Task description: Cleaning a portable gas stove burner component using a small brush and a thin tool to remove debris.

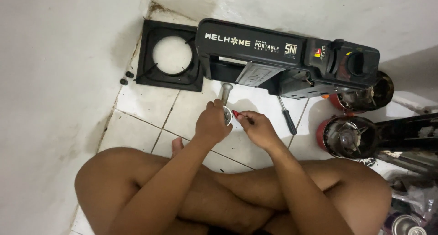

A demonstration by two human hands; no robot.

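Observed: a person sits cross-legged on the white tiled floor (150, 111) in a corner of the room. The landmark for this report is the black portable gas stove body (287, 61), which stands tipped on its long edge against the wall.

The left hand (212, 123) is closed around a silver metal burner part (226, 102) with a tubular stem; the stem points up toward the stove body and its round end faces the person. This part sits just below the stove body, near its left half. The right hand (258, 127) is pinched shut on a small red-handled tool (237, 115), its tip touching or just beside the round end of the burner part. Exact contact cannot be told.

To the left of the stove body, a square black pan support (171, 57) with a round opening lies flat on the floor in the corner. Two small black knobs or caps (127, 78) lie just beside its lower left edge.

Below the stove body's middle, a black-handled screwdriver (287, 116) lies on the tiles, to the right of the right hand. At the stove body's right end, two red gas canisters (349, 134) lie on the floor, one touching or partly hidden behind the stove body, the other just below it. Further dark clutter lies beyond them at the frame edge.
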